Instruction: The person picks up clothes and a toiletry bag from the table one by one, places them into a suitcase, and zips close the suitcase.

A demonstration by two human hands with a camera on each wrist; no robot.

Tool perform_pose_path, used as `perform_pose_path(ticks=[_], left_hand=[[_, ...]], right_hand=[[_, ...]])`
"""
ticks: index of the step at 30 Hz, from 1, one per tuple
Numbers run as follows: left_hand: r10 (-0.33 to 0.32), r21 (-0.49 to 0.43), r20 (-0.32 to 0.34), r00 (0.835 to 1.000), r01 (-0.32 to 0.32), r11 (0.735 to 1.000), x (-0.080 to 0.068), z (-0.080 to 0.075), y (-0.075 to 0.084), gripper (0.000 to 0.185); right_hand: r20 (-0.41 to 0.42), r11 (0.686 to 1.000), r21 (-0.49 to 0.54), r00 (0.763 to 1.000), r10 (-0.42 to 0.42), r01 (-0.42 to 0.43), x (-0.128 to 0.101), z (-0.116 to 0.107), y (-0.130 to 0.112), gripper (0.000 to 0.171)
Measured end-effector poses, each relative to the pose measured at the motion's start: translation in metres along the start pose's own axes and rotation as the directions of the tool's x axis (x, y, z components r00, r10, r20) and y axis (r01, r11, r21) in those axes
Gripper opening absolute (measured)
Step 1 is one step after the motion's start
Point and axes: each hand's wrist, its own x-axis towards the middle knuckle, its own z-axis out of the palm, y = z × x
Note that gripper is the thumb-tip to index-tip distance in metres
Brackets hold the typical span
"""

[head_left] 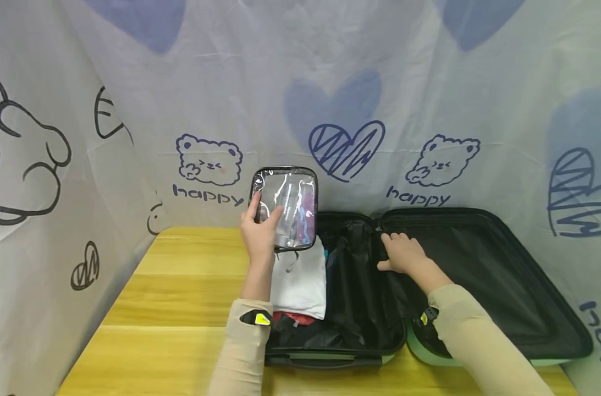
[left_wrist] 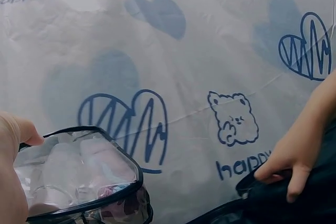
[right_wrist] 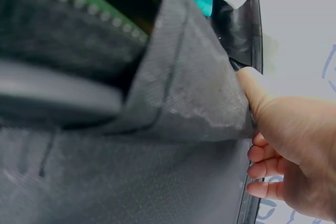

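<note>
My left hand (head_left: 259, 235) grips a clear zippered pouch (head_left: 291, 190) with black trim, thumb across its transparent face. Through the plastic of the pouch, also seen in the left wrist view (left_wrist: 79, 174), pale bottles and pink and blue items show. It is held up over the left half of an open suitcase (head_left: 330, 356). At the suitcase's middle, my right hand (head_left: 404, 254) pinches the upper end of a black fabric lining flap (right_wrist: 202, 87), with the thumb on one side and curled fingers on the other.
A folded white cloth (head_left: 300, 289) lies in the suitcase's left half, with red fabric (head_left: 300, 318) under its near edge. The black-lined right half (head_left: 478, 280) lies open on the yellow wooden table (head_left: 171, 297). A printed curtain (head_left: 260, 99) hangs behind.
</note>
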Motion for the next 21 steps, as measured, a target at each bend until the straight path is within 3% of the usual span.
perform_pose_path(ticks=[5, 9, 13, 21], left_hand=[[-0.013, -0.005, 0.017, 1.0, 0.014, 1.0, -0.006, 0.019, -0.011, 0.066], [-0.088, -0.025, 0.08, 0.993, 0.091, 0.996, -0.011, 0.031, -0.023, 0.065], [-0.15, -0.015, 0.116, 0.982, 0.153, 0.988, -0.015, 0.036, -0.032, 0.064], [-0.187, 0.037, 0.164, 0.968, 0.184, 0.982, -0.016, 0.043, -0.044, 0.061]], right_hand=[[0.005, 1.0, 0.002, 1.0, -0.008, 0.008, 0.002, 0.0, 0.001, 0.081], [0.011, 1.0, -0.01, 1.0, -0.011, 0.011, 0.002, 0.0, 0.002, 0.081], [0.016, 1.0, -0.015, 1.0, -0.016, 0.017, 0.003, 0.0, 0.001, 0.081], [0.028, 1.0, -0.01, 1.0, 0.001, -0.001, 0.003, -0.002, -0.002, 0.082]])
